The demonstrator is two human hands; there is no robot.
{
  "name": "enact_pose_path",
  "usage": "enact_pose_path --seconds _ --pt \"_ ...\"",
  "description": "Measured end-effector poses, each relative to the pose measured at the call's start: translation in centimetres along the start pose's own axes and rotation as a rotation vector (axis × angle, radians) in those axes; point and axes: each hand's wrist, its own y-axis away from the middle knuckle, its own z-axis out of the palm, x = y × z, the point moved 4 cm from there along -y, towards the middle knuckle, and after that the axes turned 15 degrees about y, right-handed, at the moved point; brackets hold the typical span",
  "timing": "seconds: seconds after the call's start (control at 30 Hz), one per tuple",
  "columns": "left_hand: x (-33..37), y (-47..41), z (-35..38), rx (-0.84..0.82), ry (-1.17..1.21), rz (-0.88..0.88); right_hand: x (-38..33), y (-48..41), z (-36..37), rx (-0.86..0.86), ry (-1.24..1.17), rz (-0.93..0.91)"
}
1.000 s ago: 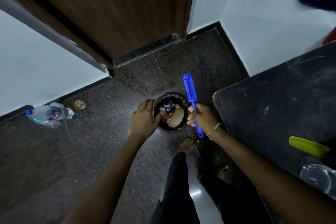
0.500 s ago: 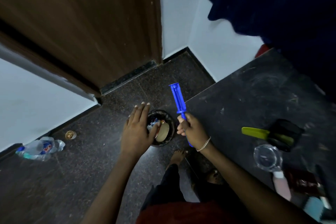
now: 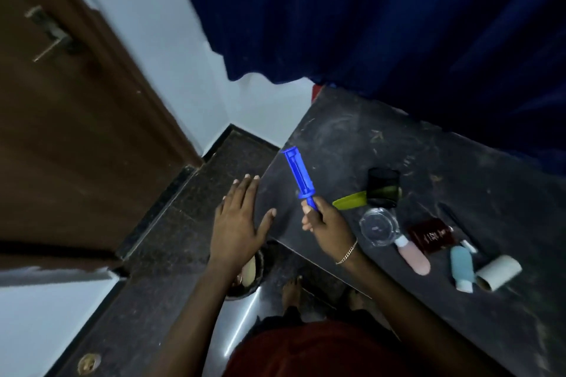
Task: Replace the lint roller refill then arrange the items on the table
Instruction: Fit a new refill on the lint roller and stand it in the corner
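Note:
My right hand (image 3: 324,225) grips the handle of the blue lint roller (image 3: 298,176), whose bare spindle points up and away over the left corner of the dark table (image 3: 352,144). My left hand (image 3: 237,220) is open with fingers spread, above the floor beside the table's edge. A white refill roll (image 3: 499,272) lies on the table at the right. Below my left wrist stands a small black waste bin (image 3: 255,277) with a tan used roll core (image 3: 248,269) in it.
On the table lie a yellow-green brush with a black holder (image 3: 372,191), a clear glass dish (image 3: 378,226), a dark red card (image 3: 430,236), a pink bottle (image 3: 413,257) and a blue bottle (image 3: 462,268). A brown door (image 3: 76,131), a blue curtain (image 3: 367,15) and a floor door stop (image 3: 88,363) are around.
My view swung up and right from the bin to the table. My left hand lifted off the bin rim and opened. My right hand carried the blue roller over the table corner.

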Motion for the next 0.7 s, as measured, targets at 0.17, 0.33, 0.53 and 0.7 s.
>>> enact_pose_path --seconds 0.17,0.33,0.53,0.7 --pt "6.2 -3.7 3.7 -0.108 -0.001 0.201 3.1 2.1 -6.0 0.199 0.035 0.078" --pt "13.4 -5.3 8.9 -0.253 0.009 0.393 7.0 5.9 -12.2 0.405 0.08 0.156" --pt "22.3 -5.1 16.9 -0.422 0.058 0.614 12.3 11.6 -18.5 0.593 0.028 0.304" --pt "29.6 -3.3 24.1 -0.529 0.124 0.755 16.7 16.6 -23.0 0.73 0.117 0.48"
